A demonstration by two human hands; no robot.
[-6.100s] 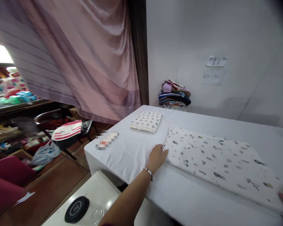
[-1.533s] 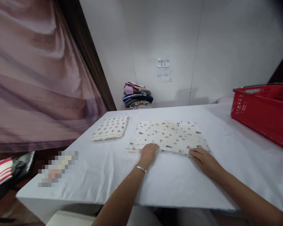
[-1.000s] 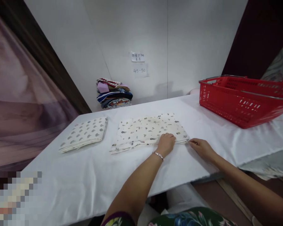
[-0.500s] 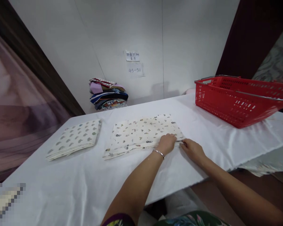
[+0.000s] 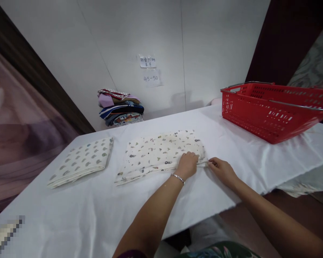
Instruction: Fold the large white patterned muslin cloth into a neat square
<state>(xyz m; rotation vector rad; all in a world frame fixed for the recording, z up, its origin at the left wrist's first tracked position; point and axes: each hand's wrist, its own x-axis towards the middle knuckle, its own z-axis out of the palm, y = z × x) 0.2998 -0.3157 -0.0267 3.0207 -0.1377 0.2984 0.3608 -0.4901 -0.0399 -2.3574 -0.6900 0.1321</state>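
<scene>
A folded cream cloth with small dark prints (image 5: 156,152) lies flat on the white-covered table (image 5: 102,211). My left hand (image 5: 187,164), with a bracelet at the wrist, presses down on the cloth's near right edge, fingers curled. My right hand (image 5: 223,170) pinches the cloth's near right corner. A second folded cloth with grey-green spots (image 5: 82,161) lies to the left, apart from both hands.
A red plastic basket (image 5: 274,107) stands at the table's right end. A stack of folded coloured fabrics (image 5: 120,107) sits at the back by the white wall, under two paper notes (image 5: 149,70). A mauve curtain (image 5: 13,136) hangs at left.
The view has swung right from the curtain side. Both hands have slid along the cloth's near edge toward its right corner, where the right hand now pinches it.
</scene>
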